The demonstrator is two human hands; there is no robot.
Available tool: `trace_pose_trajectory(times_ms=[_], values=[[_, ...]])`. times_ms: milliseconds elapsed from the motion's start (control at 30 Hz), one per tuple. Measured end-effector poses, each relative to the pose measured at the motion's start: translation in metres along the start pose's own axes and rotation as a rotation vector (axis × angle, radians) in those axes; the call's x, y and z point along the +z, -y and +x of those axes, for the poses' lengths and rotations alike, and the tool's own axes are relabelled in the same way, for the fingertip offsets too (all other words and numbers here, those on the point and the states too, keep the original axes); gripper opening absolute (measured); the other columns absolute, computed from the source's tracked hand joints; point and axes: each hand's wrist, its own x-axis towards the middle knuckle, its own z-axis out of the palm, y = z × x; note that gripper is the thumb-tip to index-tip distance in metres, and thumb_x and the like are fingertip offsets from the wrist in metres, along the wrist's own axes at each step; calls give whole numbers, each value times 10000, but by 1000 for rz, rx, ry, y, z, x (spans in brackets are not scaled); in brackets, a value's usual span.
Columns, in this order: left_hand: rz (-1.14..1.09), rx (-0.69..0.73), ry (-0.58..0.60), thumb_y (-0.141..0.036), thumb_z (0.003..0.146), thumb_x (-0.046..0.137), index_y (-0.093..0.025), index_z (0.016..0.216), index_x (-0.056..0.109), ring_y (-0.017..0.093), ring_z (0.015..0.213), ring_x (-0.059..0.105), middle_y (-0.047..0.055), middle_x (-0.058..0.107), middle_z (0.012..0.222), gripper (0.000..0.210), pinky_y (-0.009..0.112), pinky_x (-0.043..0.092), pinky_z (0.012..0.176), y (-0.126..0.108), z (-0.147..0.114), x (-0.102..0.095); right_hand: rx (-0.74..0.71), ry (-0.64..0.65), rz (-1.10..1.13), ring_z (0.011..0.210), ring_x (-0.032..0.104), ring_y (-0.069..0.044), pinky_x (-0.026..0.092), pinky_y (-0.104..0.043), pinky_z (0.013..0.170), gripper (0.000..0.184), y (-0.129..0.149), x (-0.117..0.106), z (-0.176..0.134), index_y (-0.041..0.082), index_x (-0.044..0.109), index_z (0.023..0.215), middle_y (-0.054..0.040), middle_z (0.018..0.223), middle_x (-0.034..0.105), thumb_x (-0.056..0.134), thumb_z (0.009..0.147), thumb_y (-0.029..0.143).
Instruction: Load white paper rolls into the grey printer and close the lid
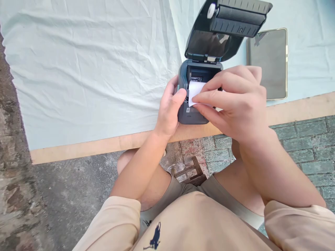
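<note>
A small dark label printer (196, 119) stands at the table's front edge with its lid (201, 43) swung up. A black roller shows on the lid's inner side. My left hand (170, 106) grips the printer's left side, thumb on its rim beside the opening. Inside the opening lies white paper (195, 91), its free end reaching over the front lip. My right hand (235, 99) pinches that paper between thumb and fingers from the right. The right hand hides the right part of the printer and of the paper.
A tablet-like device (272, 62) with a pale edge lies right of the printer. A wrinkled light-blue cloth (91, 69) covers the table, leaving a wooden front edge (78, 150) bare. Below are a wooden stool (195, 170), my legs, and grey brick paving (309, 146).
</note>
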Motion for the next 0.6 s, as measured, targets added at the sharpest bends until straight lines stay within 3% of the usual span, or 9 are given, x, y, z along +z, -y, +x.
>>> trace_pose_trajectory(times_ms=[100, 200, 300, 433, 600], values=[[16, 43, 135, -555, 761, 603, -252, 1020, 592, 270, 1277, 524, 24, 620, 1120, 399, 372, 453, 1047, 1, 0, -4, -35, -39, 30, 849, 589, -166, 316, -356, 733, 61, 2, 3, -5, 266, 654, 773, 38, 813, 672, 641, 822, 231], [76, 75, 173, -573, 749, 604, -252, 1088, 537, 271, 1247, 541, 34, 589, 1158, 472, 390, 452, 1042, 8, 5, -11, -91, -115, 45, 840, 591, -160, 303, -338, 705, 88, 3, 4, -7, 258, 651, 796, 39, 815, 670, 649, 801, 170], [115, 141, 274, -627, 653, 665, -263, 1131, 473, 274, 1196, 567, 28, 585, 1125, 631, 404, 499, 970, 20, 14, -20, -136, -109, 46, 814, 580, -148, 318, -312, 671, 132, 4, 3, -10, 258, 649, 844, 39, 831, 662, 658, 788, 139], [188, 201, 309, -587, 675, 666, -256, 1164, 427, 257, 1156, 583, 41, 579, 1132, 637, 405, 502, 958, 28, 21, -27, -105, -53, 46, 788, 568, -123, 344, -299, 651, 84, 9, 6, -15, 244, 636, 797, 46, 826, 660, 641, 815, 161], [221, 197, 263, -535, 625, 722, -238, 1102, 465, 222, 1075, 609, 42, 595, 1105, 617, 364, 525, 907, 25, 19, -26, -62, 28, 54, 877, 582, -129, 378, -314, 732, 78, 8, 6, -19, 240, 619, 797, 52, 878, 666, 592, 857, 200]])
